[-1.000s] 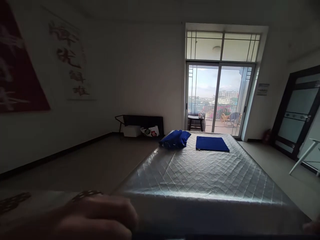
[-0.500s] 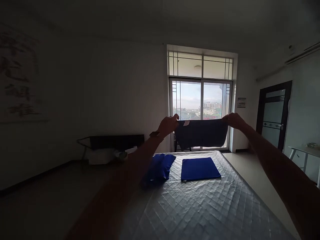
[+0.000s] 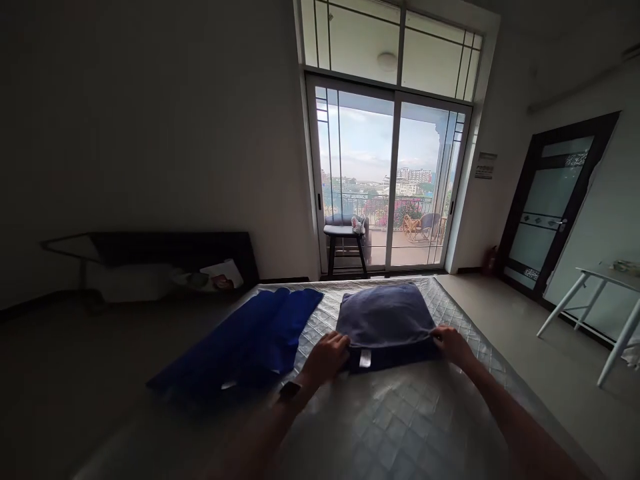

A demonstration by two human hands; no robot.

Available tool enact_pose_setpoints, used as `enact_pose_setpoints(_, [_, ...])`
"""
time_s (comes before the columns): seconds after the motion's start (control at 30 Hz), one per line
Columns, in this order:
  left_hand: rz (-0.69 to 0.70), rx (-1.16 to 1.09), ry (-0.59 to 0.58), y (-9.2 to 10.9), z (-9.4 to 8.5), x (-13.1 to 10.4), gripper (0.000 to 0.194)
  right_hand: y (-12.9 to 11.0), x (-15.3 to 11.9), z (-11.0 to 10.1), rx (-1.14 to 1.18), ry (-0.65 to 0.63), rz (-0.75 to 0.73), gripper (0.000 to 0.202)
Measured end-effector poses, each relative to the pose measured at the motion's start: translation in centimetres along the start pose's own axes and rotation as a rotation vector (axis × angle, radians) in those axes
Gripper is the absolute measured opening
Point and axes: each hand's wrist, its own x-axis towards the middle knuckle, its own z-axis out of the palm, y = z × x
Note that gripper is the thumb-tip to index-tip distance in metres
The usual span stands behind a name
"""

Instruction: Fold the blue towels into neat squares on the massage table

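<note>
A dark grey-blue cloth (image 3: 385, 313) lies puffed up over the far part of the silver quilted mattress (image 3: 400, 420). Its near left corner is pinched by my left hand (image 3: 326, 360), which has a dark watch at the wrist. My right hand (image 3: 453, 345) pinches the near right corner. A strip of the flat blue cloth (image 3: 393, 358) shows beneath the near edge, with a white tag (image 3: 365, 359) there. To the left of my left hand, several blue cloths (image 3: 250, 337) lie overlapping on the mattress.
A dark stool (image 3: 345, 232) with a small plush toy (image 3: 358, 225) stands by the sliding glass door (image 3: 395, 167). At left, a low dark bench (image 3: 175, 250) holds or backs pale items. A white-legged table (image 3: 610, 275) is at right, near a dark-framed door (image 3: 555, 200).
Both hands have come down with the grey-blue cloth, from hanging before the window onto the flat blue cloth. My view has tilted downward and moved closer.
</note>
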Motion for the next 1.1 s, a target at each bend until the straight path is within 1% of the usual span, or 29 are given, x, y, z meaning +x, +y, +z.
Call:
enact_pose_setpoints(0.03, [-0.007, -0.011, 0.007, -0.5, 1.5, -1.3, 0.021, 0.5, -1.4, 1.6, 0.004, -0.007, 0.008, 0.012])
enact_pose_setpoints(0.07, [0.000, -0.021, 0.027, -1.0, 2.5, -2.3, 0.022, 1.1, -2.5, 3.1, 0.012, -0.016, 0.018, 0.013])
enact_pose_setpoints(0.1, [0.020, -0.033, 0.065, -1.5, 3.2, -2.9, 0.023, 1.7, -3.4, 4.4, 0.022, -0.027, 0.029, 0.016])
enact_pose_setpoints(0.13, [0.047, -0.042, 0.121, -1.9, 3.5, -3.3, 0.023, 2.3, -4.0, 5.5, 0.031, -0.031, 0.042, 0.019])
enact_pose_setpoints(0.2, [0.118, -0.047, 0.247, -2.3, 3.3, -3.5, 0.022, 3.3, -4.7, 7.2, 0.042, -0.020, 0.067, 0.022])
enact_pose_setpoints(0.27, [0.164, -0.033, 0.341, -2.1, 2.6, -3.3, 0.020, 3.9, -5.0, 7.9, 0.033, 0.010, 0.093, 0.023])
enact_pose_setpoints(0.33, [0.184, -0.020, 0.360, -1.7, 2.0, -3.3, 0.019, 4.1, -5.2, 8.0, 0.003, 0.041, 0.107, 0.021])
enact_pose_setpoints(0.4, [0.225, -0.025, 0.298, -1.2, 1.9, -3.5, 0.017, 4.1, -5.3, 7.8, -0.037, 0.047, 0.093, 0.018])
enact_pose_setpoints(0.5, [0.305, -0.046, 0.111, -0.9, 2.2, -4.0, 0.016, 4.1, -5.4, 7.5, -0.093, 0.005, 0.047, 0.013])
enact_pose_setpoints(0.53, [0.308, -0.050, 0.059, -0.9, 2.4, -4.2, 0.015, 4.1, -5.4, 7.5, -0.110, -0.016, 0.038, 0.012])
enact_pose_setpoints(0.6, [0.283, -0.060, -0.008, -0.9, 2.5, -4.3, 0.014, 4.1, -5.4, 7.6, -0.146, -0.061, 0.032, 0.011])
enact_pose_setpoints(0.7, [0.240, -0.081, -0.097, -0.6, 2.0, -4.1, 0.012, 4.1, -5.2, 7.5, -0.195, -0.125, -0.003, 0.010])
enact_pose_setpoints(0.8, [0.175, -0.105, -0.205, 0.0, 0.9, -3.5, 0.006, 4.1, -5.0, 7.3, -0.200, -0.125, -0.071, 0.018])
enact_pose_setpoints(0.93, [0.056, -0.167, -0.345, 0.4, -0.9, -2.4, 0.018, 4.1, -4.9, 7.2, -0.173, -0.042, -0.131, 0.029])
enact_pose_setpoints(1.03, [-0.044, -0.270, -0.452, -0.4, -2.4, -1.8, 0.023, 4.4, -4.9, 7.7, -0.172, 0.012, -0.137, 0.027])
enact_pose_setpoints(1.1, [-0.064, -0.325, -0.512, -1.8, -3.9, -1.6, 0.026, 4.9, -4.9, 8.2, -0.132, 0.016, -0.112, 0.026])
